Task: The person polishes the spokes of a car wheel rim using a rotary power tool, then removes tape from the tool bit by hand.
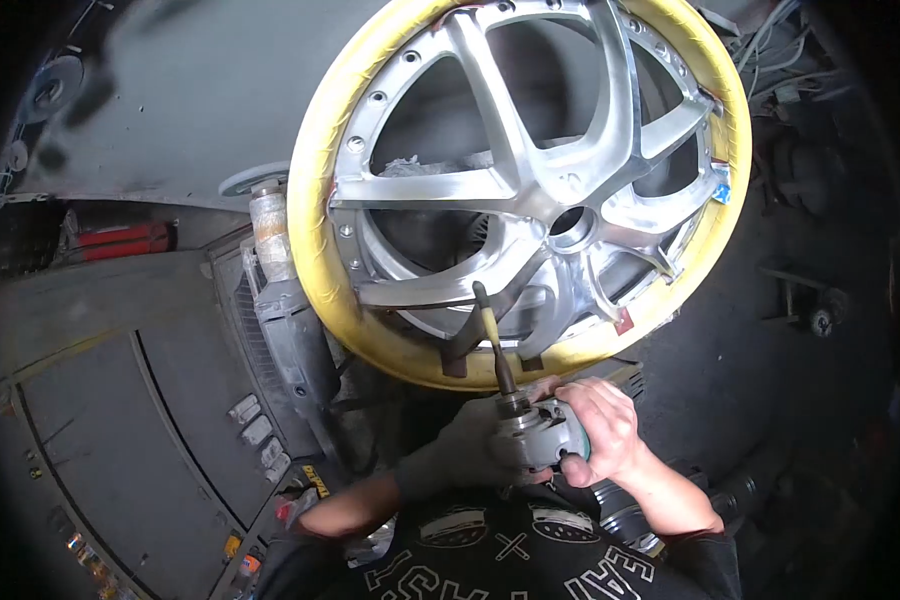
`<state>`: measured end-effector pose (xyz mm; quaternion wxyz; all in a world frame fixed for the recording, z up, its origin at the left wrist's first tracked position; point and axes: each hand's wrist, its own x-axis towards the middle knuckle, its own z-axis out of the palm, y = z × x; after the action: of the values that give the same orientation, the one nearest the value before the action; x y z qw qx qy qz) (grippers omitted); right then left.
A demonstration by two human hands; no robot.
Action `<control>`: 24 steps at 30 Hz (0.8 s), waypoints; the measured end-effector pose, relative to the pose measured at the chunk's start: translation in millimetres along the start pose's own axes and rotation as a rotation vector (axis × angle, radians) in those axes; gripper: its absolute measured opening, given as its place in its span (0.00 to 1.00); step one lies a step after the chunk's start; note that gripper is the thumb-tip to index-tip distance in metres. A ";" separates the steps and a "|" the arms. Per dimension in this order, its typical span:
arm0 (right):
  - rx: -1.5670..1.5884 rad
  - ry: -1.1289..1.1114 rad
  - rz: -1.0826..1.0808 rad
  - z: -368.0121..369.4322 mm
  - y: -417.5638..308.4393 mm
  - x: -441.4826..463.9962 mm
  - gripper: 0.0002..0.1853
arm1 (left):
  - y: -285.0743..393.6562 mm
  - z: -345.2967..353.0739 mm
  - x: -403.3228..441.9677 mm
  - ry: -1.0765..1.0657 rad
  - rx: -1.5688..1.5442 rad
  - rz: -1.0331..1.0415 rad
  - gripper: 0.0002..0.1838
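My right hand, bare, is closed around the back of a grey angle grinder. On the other side my left hand, in a dark grey glove, wraps the same grinder near its neck; part of its fingers is hidden behind the tool. From the spindle a long, thin bit points up and away, with a pale band and a dark tip. That tip overlaps a spoke of the silver wheel rim; whether it touches cannot be told. Yellow wrapping covers the wheel's outer edge.
A grey machine part with a wrapped cylinder stands left of the wheel. Grey cabinet panels fill the lower left. Red cylindrical items lie on a shelf at left. Cables hang at the upper right.
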<state>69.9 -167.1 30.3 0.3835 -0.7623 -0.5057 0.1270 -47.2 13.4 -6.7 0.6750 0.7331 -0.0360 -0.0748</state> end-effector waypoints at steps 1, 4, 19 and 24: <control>0.005 0.011 0.022 4.6 -4.6 -0.7 0.34 | 0.2 -4.3 -4.1 -0.009 0.007 -0.010 0.47; -0.004 0.027 0.062 14.9 -23.2 4.0 0.34 | 2.0 -18.1 -19.2 -0.055 -0.441 -0.200 0.44; -0.014 0.050 0.135 82.5 -87.1 41.1 0.33 | -2.2 -93.6 -80.2 -0.101 -0.508 -0.247 0.50; -0.018 0.042 0.124 97.5 -97.2 52.8 0.33 | 1.0 -112.2 -92.1 -0.096 -0.522 -0.261 0.47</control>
<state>-28.2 -57.8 44.2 0.3786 -0.7980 -0.4506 0.1299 -120.2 137.9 8.7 0.8231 0.5286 0.0469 -0.2023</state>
